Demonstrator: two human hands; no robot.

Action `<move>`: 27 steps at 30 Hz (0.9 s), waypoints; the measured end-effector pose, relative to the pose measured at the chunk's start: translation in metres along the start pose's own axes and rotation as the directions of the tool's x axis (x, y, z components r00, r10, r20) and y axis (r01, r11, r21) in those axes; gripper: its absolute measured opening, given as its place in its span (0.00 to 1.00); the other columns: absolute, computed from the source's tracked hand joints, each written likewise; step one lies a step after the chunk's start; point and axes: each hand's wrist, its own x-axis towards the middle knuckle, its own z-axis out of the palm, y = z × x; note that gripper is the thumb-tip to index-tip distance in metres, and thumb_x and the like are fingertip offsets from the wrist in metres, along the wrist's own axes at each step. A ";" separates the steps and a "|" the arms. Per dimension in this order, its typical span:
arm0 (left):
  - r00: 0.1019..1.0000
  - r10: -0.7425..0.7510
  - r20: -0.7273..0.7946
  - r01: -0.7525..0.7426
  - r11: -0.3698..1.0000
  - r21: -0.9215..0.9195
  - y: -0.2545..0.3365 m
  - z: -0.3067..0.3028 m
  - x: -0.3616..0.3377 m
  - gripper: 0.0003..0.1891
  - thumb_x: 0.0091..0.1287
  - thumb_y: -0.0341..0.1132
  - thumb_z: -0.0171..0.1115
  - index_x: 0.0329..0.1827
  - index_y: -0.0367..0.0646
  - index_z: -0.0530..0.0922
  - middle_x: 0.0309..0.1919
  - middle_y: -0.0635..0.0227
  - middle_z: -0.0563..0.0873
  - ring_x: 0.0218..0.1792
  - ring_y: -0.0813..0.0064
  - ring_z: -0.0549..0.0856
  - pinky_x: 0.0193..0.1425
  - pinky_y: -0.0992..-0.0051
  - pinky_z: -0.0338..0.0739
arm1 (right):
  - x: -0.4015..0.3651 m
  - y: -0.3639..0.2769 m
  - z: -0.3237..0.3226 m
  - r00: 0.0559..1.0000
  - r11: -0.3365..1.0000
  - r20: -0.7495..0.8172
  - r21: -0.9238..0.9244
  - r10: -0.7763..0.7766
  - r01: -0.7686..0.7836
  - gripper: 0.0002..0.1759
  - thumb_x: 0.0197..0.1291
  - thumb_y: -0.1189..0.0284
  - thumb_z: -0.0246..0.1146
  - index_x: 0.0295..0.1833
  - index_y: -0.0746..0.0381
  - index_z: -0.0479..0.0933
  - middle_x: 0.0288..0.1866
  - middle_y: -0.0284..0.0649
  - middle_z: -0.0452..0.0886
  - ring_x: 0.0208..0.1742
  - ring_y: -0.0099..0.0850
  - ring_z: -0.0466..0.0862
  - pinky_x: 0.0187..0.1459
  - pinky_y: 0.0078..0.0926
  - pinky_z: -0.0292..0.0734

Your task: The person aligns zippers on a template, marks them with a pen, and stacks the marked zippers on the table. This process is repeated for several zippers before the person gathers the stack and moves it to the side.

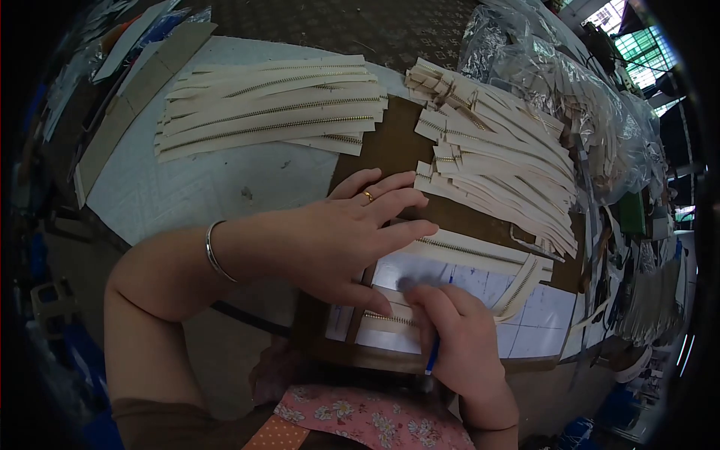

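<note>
My left hand (352, 232) reaches across from the left with its fingers spread. Its thumb rests at the left end of a cream zipper tape (390, 319) with gold teeth, lying on a white ruled board (536, 321). In my right hand (461, 337), closed over the same tape, is a blue pen (433, 354); its tip is hidden. Another zipper (472, 251) lies along the board's far side, under my left fingertips at one end. To the right of my right hand, a curled zipper end (520, 289) stands up from the board.
At the back left is a stack of cream zippers (270, 105). A looser pile of zippers (502, 157) lies at the back right, beside clear plastic bags (555, 67). A cardboard strip (135, 112) borders the table's left edge. Metal scissors (536, 246) lie near the right pile.
</note>
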 end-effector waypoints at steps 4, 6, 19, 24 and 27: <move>1.000 -0.021 0.023 0.019 0.998 0.052 0.003 0.002 0.000 0.45 0.60 0.59 0.72 0.75 0.42 0.68 0.73 0.47 0.64 0.78 0.41 0.56 0.81 0.47 0.45 | -0.001 0.001 0.000 1.000 1.000 0.018 -0.002 -0.001 0.001 0.14 0.56 0.81 0.67 0.49 0.61 0.80 0.34 0.42 0.79 0.34 0.45 0.81 0.35 0.40 0.77; 0.999 -0.026 0.035 0.024 0.998 0.065 0.005 0.002 0.000 0.45 0.60 0.59 0.73 0.75 0.42 0.68 0.73 0.47 0.64 0.79 0.41 0.56 0.82 0.47 0.45 | -0.002 0.001 0.000 1.000 1.000 0.015 -0.012 -0.005 0.006 0.14 0.56 0.80 0.67 0.50 0.61 0.80 0.33 0.41 0.79 0.35 0.44 0.81 0.36 0.40 0.77; 0.989 -0.100 0.108 0.094 0.994 0.060 0.011 0.000 0.000 0.47 0.57 0.54 0.76 0.77 0.44 0.66 0.76 0.48 0.60 0.82 0.42 0.50 0.84 0.48 0.41 | -0.066 0.052 -0.054 0.946 0.916 -0.206 -0.265 0.252 -0.302 0.19 0.54 0.61 0.77 0.46 0.58 0.83 0.30 0.38 0.79 0.32 0.39 0.78 0.37 0.36 0.69; 0.985 -0.107 0.137 0.099 0.993 0.061 0.012 -0.002 0.001 0.48 0.57 0.55 0.76 0.78 0.45 0.64 0.77 0.50 0.58 0.82 0.44 0.47 0.84 0.48 0.40 | -0.079 0.076 -0.055 0.867 0.890 -0.337 -0.144 0.368 -0.434 0.12 0.57 0.71 0.76 0.44 0.61 0.84 0.30 0.38 0.79 0.30 0.37 0.77 0.35 0.33 0.71; 0.977 -0.133 0.168 0.123 0.990 0.073 0.015 -0.007 0.002 0.48 0.58 0.56 0.76 0.78 0.47 0.65 0.78 0.52 0.58 0.83 0.45 0.46 0.84 0.48 0.39 | -0.087 0.084 -0.050 0.843 0.876 -0.392 -0.157 0.369 -0.457 0.10 0.59 0.75 0.73 0.45 0.62 0.83 0.30 0.39 0.79 0.32 0.35 0.79 0.36 0.32 0.73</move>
